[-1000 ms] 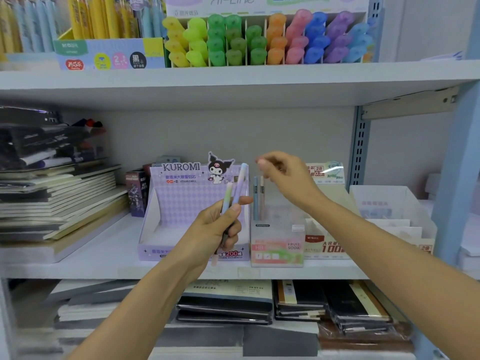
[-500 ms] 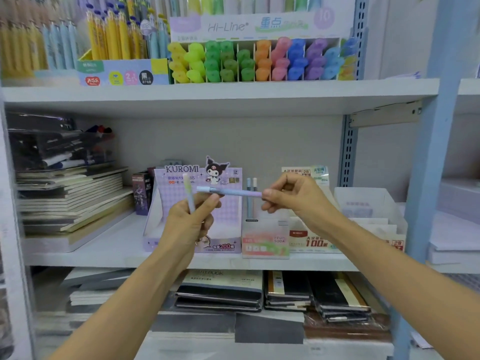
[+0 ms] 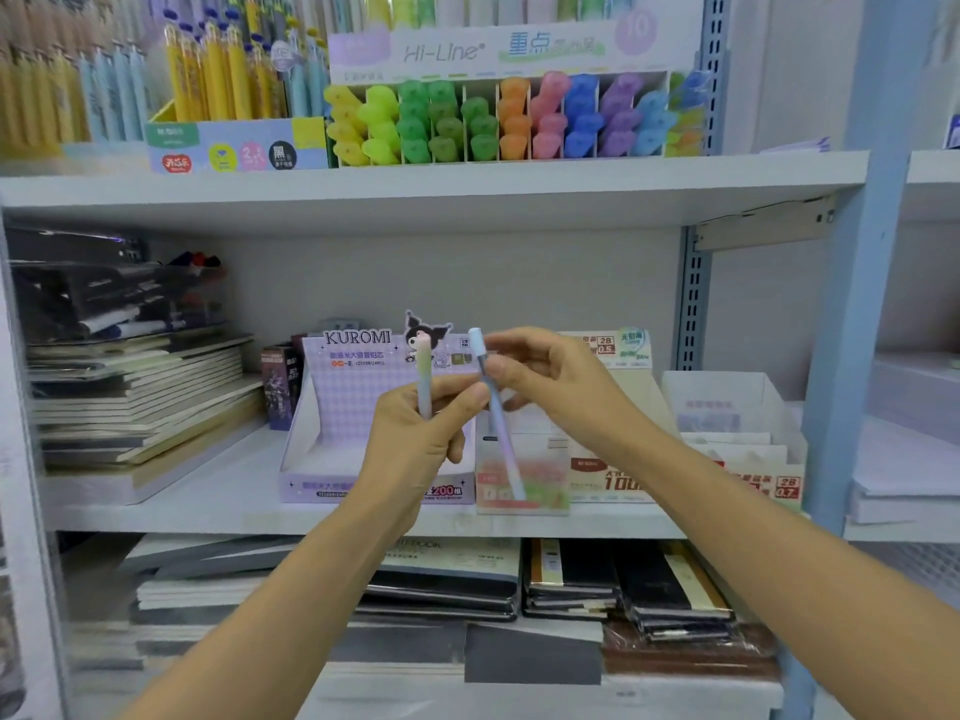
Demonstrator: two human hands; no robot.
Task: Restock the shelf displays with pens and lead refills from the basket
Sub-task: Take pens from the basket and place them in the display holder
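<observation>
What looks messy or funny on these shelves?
The notebook stack at the left of the middle shelf is slumped, its edges fanned out unevenly. The Kuromi box looks mostly empty where visible. Nothing looks spilled or broken.

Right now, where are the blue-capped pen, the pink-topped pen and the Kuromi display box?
blue-capped pen point(image 3: 501, 433): head view, on its lower barrel.
pink-topped pen point(image 3: 424, 371): head view, on its green upper barrel.
Kuromi display box point(image 3: 358, 392): head view, on its checkered back panel.

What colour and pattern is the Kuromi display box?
The Kuromi display box is lilac with a pale diamond check, clearest in the head view.
</observation>
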